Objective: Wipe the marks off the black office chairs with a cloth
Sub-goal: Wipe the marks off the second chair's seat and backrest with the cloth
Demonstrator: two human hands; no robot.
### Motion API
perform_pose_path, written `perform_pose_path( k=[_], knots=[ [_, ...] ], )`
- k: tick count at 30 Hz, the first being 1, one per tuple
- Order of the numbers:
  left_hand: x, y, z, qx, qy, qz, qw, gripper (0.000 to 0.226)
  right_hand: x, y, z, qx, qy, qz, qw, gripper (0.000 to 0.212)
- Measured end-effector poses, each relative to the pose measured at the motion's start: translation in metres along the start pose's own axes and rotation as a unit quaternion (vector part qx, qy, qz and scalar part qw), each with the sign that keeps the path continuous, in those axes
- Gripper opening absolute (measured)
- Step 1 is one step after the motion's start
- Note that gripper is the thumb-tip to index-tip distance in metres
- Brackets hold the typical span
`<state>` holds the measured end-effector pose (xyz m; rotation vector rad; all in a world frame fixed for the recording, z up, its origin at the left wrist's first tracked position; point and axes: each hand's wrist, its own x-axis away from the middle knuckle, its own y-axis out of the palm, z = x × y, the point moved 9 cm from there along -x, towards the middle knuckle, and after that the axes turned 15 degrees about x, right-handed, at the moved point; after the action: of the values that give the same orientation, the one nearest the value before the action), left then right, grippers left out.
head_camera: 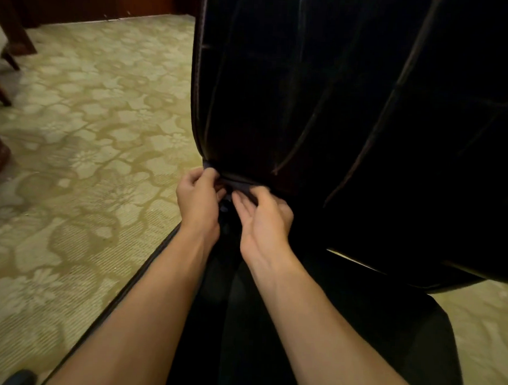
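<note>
Both bare forearms reach forward from the bottom of the view to the lower left corner of a black office chair [351, 95], whose quilted backrest with thin brownish seam lines fills the upper right of the picture; the left hand [199, 197] is curled with its fingertips pinching a dark cloth [238, 183] at the corner of the backrest, and the right hand [265, 218] sits just beside it, thumb and fingers closed on the same dark strip a little further right; the cloth lies stretched between the two hands along the bottom edge of the backrest, touching it, and it is so dark against the chair that its full outline cannot be made out; below the hands the seat [343, 325] is a black mass running down to the bottom edge; the chair stands on a pale green carpet [84, 163] with a flower pattern; dark wooden furniture legs [10, 54] stand at the far left, well apart from the chair
</note>
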<state>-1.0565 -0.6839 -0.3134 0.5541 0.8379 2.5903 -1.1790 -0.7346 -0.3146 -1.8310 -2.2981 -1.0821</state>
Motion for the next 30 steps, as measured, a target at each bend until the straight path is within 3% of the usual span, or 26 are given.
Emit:
perform_pose_path(
  k=[3,5,12,15,19,22,24,27,30],
  knots=[
    [0.030,0.013,0.003,-0.019,0.051,0.001,0.999,0.003,0.010,-0.023,-0.024,-0.033,-0.018,0.024,0.999,0.007],
    [0.049,0.027,-0.005,-0.048,0.060,-0.014,0.997,0.008,0.019,-0.045,-0.038,-0.053,-0.018,0.044,0.997,0.011],
    [0.147,0.090,-0.122,-0.075,-0.059,-0.072,0.993,0.013,0.046,-0.186,-0.116,-0.061,-0.061,0.182,0.980,0.011],
    [0.168,0.098,-0.142,-0.069,-0.091,-0.086,0.990,0.006,0.061,-0.207,-0.130,-0.041,-0.078,0.208,0.974,0.013],
    [0.126,0.072,-0.089,-0.006,-0.045,-0.026,0.999,0.007,0.050,-0.146,-0.104,-0.040,-0.068,0.141,0.987,0.019],
    [0.073,0.043,-0.024,0.011,-0.015,0.005,1.000,0.007,0.032,-0.058,-0.063,-0.019,-0.029,0.071,0.997,0.006],
    [0.045,0.030,0.013,0.000,-0.009,0.007,1.000,0.012,0.027,-0.013,-0.039,-0.029,0.009,0.058,0.998,0.016],
    [0.029,0.023,0.031,-0.012,-0.016,0.006,1.000,0.012,0.022,0.009,-0.026,-0.025,0.036,0.066,0.997,0.020],
    [0.036,0.028,0.009,0.006,-0.033,0.018,0.999,0.020,0.020,-0.009,-0.035,-0.017,0.029,0.078,0.996,0.021]
  ],
)
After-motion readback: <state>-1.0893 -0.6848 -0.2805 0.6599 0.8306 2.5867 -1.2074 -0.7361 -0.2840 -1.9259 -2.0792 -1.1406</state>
